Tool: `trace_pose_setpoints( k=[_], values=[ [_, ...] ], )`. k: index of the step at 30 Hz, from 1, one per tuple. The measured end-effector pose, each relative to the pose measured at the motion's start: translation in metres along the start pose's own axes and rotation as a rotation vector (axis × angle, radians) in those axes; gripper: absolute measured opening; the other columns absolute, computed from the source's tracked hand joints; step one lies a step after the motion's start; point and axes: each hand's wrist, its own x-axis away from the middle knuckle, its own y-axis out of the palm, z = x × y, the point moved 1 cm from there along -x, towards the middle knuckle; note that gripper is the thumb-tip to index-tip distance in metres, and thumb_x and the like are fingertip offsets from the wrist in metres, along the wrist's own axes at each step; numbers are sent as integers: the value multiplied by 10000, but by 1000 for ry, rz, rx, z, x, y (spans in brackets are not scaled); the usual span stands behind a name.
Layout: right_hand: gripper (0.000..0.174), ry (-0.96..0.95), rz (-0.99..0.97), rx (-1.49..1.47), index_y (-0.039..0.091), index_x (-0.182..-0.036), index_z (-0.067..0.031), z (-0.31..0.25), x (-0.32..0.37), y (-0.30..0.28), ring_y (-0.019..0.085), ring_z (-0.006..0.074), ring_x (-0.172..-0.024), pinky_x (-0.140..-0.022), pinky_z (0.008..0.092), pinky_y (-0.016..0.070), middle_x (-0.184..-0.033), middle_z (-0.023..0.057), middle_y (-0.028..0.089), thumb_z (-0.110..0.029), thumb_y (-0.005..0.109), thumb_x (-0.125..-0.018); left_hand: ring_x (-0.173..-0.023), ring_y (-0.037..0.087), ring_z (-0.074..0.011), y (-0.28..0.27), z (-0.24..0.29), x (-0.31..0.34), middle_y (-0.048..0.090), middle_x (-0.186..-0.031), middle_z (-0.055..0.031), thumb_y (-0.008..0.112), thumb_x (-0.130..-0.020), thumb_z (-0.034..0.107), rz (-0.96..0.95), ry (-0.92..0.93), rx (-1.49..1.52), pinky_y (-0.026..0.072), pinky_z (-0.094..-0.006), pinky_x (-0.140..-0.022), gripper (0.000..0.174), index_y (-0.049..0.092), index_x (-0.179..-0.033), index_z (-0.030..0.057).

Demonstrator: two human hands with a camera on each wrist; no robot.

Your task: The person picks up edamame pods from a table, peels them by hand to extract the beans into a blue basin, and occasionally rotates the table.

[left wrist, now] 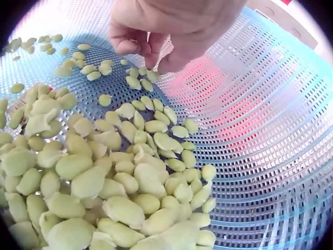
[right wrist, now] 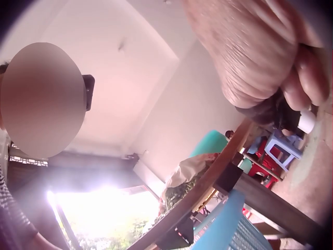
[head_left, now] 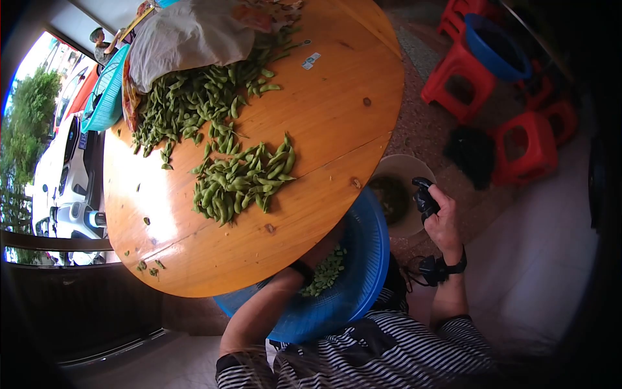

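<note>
Shelled green beans (left wrist: 125, 182) lie in a blue mesh basket (head_left: 372, 259). At the top of the left wrist view, the left hand (left wrist: 174, 28) has bent fingers, its fingertips down at a few loose beans; whether one is pinched is unclear. In the head view that hand is mostly hidden beneath the table edge. The right hand (head_left: 443, 223) is raised beside a pale bucket (head_left: 414, 165), with black coverings on some digits. Its fingers are bent in the right wrist view, where the hand (right wrist: 255, 49) hides whatever may lie between them.
On the round wooden table (head_left: 337, 117) are a near heap of green pods (head_left: 240, 181) and a larger heap (head_left: 188, 100) partly under a white bag (head_left: 194, 39). Red stools (head_left: 525, 149) and a blue basin (head_left: 495, 45) stand at the right. A teal basket (head_left: 107, 91) is beyond the table.
</note>
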Motion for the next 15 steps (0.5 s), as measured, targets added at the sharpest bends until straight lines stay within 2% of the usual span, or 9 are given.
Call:
trace_pose_setpoints(
  k=[3, 5, 9, 11, 12, 14, 15],
  values=[
    [394, -3, -27, -3, 625, -1147, 28, -2, 1, 0, 489, 88, -719, -653, 236, 432, -794, 37, 574, 68, 427, -809, -1089, 583, -270, 9, -47, -9, 607, -1177, -120, 412, -995, 272, 124, 124, -453, 481, -389, -916, 331, 537, -1239, 88],
    [413, 3, -45, 8, 625, -1141, 31, -4, 2, -1, 488, 88, -721, -657, 234, 432, -795, 39, 571, 75, 412, -790, -1007, 618, -290, 14, -56, -11, 648, -1069, -123, 458, -974, 232, 204, 211, -752, 507, -393, -844, 275, 580, -1165, 76],
    [422, 6, -12, -7, 623, -1135, 35, -4, 3, -1, 488, 88, -727, -670, 234, 436, -796, 41, 571, 71, 406, -775, -965, 618, -311, 7, -47, -1, 652, -982, -137, 514, -922, 175, 148, 141, -693, 496, -413, -795, 223, 592, -1094, 56],
    [428, 6, -8, 4, 624, -1137, 34, -2, 4, -5, 490, 89, -728, -674, 233, 438, -798, 42, 572, 71, 404, -772, -902, 631, -317, 6, -20, 8, 655, -940, -139, 524, -907, 182, 14, -79, -529, 495, -421, -783, 195, 610, -1019, 48],
    [409, -5, -1, -12, 626, -1141, 31, 0, 5, -6, 497, 88, -733, -678, 232, 440, -801, 41, 581, 70, 413, -794, -902, 631, -317, 11, -3, 13, 655, -940, -139, 524, -907, 182, 11, -76, -530, 495, -421, -783, 195, 610, -1019, 48],
    [390, -21, 7, -33, 627, -1145, 28, 5, 5, -6, 504, 88, -738, -682, 230, 442, -805, 40, 590, 68, 422, -816, -808, 632, -318, 23, 36, 25, 642, -906, -140, 587, -864, 147, 122, -184, -440, 500, -421, -739, 145, 621, -953, 38],
    [359, 0, 26, -26, 629, -1146, 24, 8, 6, -6, 512, 85, -740, -687, 231, 448, -806, 38, 598, 57, 437, -845, -752, 607, -262, 30, 53, 33, 617, -859, -115, 631, -823, 114, 121, -63, -341, 496, -375, -698, 119, 616, -904, 29]
  ],
)
